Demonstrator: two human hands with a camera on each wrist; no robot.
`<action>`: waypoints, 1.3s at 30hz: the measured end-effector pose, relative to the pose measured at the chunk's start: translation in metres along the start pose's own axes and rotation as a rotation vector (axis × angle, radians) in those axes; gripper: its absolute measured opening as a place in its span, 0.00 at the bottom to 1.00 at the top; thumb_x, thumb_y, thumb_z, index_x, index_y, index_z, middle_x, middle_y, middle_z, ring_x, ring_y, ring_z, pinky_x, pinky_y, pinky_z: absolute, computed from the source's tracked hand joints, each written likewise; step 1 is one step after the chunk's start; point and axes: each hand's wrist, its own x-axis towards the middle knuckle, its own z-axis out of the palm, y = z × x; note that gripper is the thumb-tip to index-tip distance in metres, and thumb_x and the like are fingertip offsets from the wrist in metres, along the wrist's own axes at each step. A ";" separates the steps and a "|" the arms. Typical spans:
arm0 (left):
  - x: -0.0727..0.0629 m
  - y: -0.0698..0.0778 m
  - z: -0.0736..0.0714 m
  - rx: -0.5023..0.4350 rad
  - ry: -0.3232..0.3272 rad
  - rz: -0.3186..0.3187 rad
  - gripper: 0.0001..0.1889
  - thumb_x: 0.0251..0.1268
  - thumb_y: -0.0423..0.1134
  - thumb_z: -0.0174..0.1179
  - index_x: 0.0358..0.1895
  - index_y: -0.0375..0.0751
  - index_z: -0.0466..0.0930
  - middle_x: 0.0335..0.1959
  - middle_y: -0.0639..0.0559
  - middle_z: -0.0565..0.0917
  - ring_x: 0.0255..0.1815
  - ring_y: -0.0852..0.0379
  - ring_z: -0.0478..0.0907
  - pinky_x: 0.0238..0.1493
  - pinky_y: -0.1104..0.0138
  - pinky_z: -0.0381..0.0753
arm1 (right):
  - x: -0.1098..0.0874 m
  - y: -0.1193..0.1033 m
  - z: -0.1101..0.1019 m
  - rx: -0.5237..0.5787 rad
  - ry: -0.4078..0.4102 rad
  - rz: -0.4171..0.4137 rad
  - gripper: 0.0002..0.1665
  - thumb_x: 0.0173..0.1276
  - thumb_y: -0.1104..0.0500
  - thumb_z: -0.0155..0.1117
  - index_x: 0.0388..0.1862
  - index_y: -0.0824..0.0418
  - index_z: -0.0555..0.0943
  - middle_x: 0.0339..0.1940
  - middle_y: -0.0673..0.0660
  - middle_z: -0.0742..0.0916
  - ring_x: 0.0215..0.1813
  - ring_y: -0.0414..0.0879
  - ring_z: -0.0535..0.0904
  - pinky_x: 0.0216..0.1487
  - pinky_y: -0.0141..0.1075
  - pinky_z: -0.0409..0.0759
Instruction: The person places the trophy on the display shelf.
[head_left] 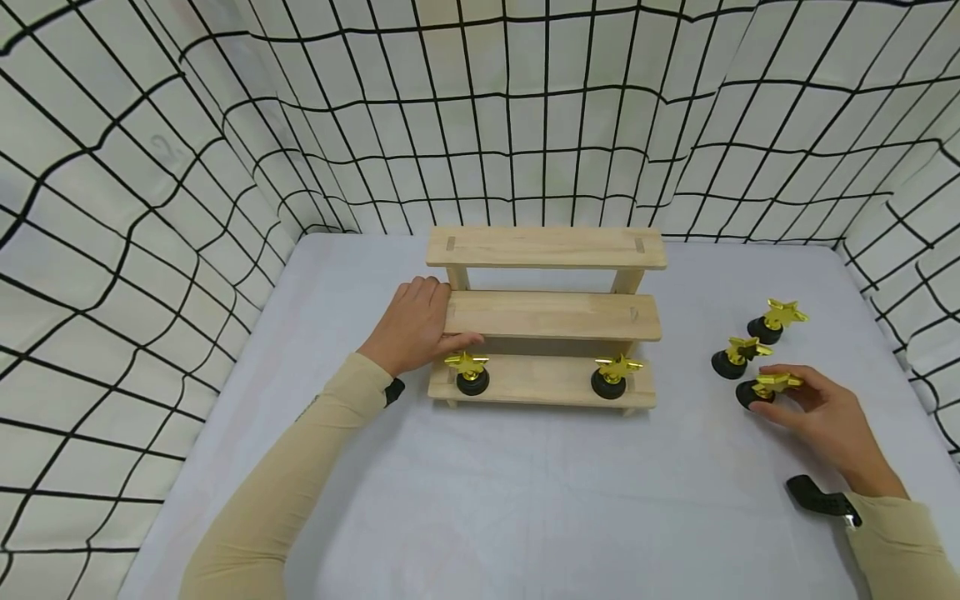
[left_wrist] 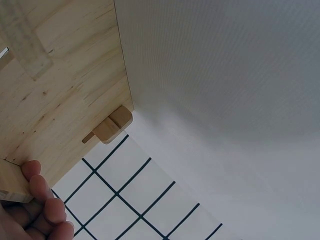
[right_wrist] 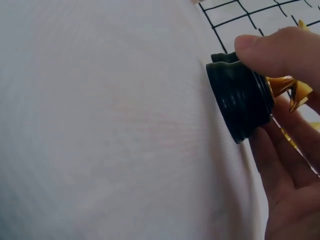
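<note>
A three-tier wooden stand [head_left: 552, 315] is in the middle of the head view. My left hand [head_left: 414, 326] grips the left end of its middle tier, thumb along the front edge; in the left wrist view the fingertips [left_wrist: 54, 210] curl round the wood. Two small gold star trophies on black bases, a left one [head_left: 471, 374] and a right one [head_left: 611, 377], stand on the lowest tier. At the right, my right hand [head_left: 828, 423] holds another star trophy [head_left: 756, 394] between thumb and fingers. Its black base [right_wrist: 240, 100] is tilted in the right wrist view.
Beyond the right hand two more star trophies, a nearer one [head_left: 733, 358] and a farther one [head_left: 771, 320], stand on the white-covered table [head_left: 480, 500]. A black wire grid [head_left: 525, 108] with white behind it runs along the back and both sides.
</note>
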 end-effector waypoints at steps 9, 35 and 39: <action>-0.001 -0.002 0.001 -0.003 0.021 0.021 0.55 0.60 0.87 0.31 0.49 0.31 0.75 0.36 0.42 0.77 0.39 0.45 0.71 0.41 0.57 0.68 | -0.001 0.006 0.001 -0.092 -0.022 -0.006 0.33 0.62 0.46 0.80 0.63 0.53 0.79 0.50 0.25 0.77 0.50 0.10 0.69 0.47 0.08 0.65; -0.001 -0.002 0.001 0.017 0.030 0.030 0.59 0.58 0.87 0.20 0.49 0.31 0.76 0.37 0.42 0.79 0.39 0.45 0.72 0.41 0.57 0.70 | -0.007 0.003 0.006 -0.112 0.003 -0.019 0.30 0.62 0.51 0.80 0.60 0.57 0.80 0.45 0.21 0.77 0.45 0.13 0.72 0.43 0.12 0.69; -0.002 -0.002 0.001 0.014 0.029 0.029 0.59 0.59 0.87 0.21 0.49 0.31 0.76 0.37 0.41 0.79 0.39 0.45 0.72 0.41 0.57 0.70 | -0.008 0.003 0.006 -0.108 0.016 -0.025 0.29 0.62 0.52 0.81 0.59 0.57 0.80 0.45 0.21 0.77 0.44 0.14 0.72 0.43 0.12 0.70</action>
